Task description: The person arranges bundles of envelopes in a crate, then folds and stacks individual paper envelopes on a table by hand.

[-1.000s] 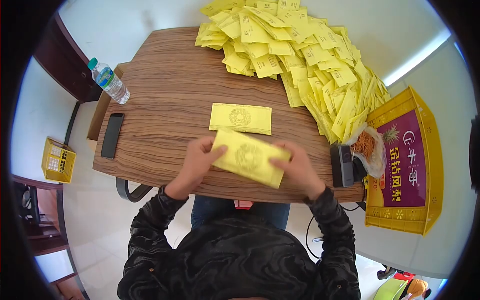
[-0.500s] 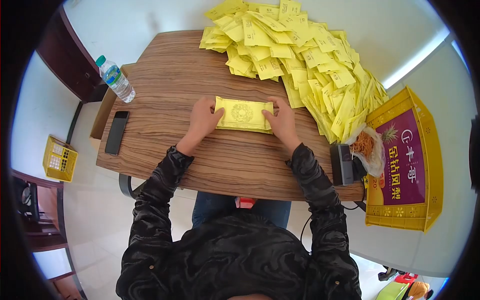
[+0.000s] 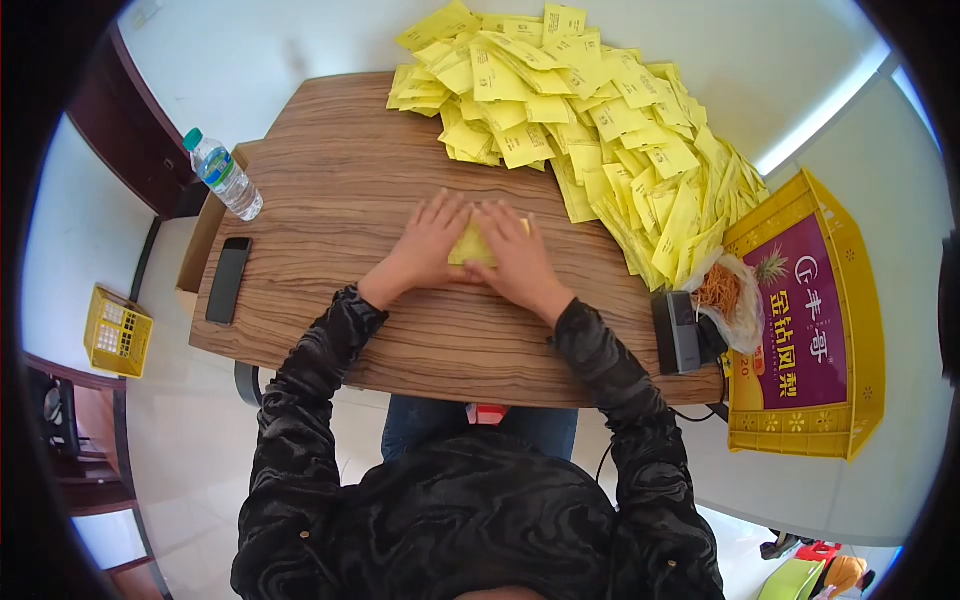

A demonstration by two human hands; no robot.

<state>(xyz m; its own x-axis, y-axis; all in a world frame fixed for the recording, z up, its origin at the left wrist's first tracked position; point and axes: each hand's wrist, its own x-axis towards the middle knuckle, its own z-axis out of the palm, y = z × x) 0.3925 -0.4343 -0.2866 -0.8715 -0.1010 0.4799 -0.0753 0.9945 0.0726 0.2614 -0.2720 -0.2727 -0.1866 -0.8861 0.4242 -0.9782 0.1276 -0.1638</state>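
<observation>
Both hands lie over a yellow packet (image 3: 470, 247) near the middle of the wooden table (image 3: 330, 170). My left hand (image 3: 433, 242) rests flat on its left part, fingers stretched out and pointing away from me. My right hand (image 3: 508, 253) covers the right part, its fingers also extended, with the fingertips of the two hands close together. Only a middle strip and a bit of the packet's right edge show between and beside the fingers. Beyond the hands, a large heap of yellow packets (image 3: 600, 120) covers the back right of the table.
A water bottle (image 3: 228, 178) and a black phone (image 3: 229, 281) are at the left edge. On the right are a dark device (image 3: 677, 333), a clear bag of brown bands (image 3: 725, 297) and a yellow crate (image 3: 865, 330). A smaller yellow basket (image 3: 119, 332) stands on the floor.
The held packet was brought down over the one on the table. My hands have since moved from its two ends inward onto its top, fingers spreading flat.
</observation>
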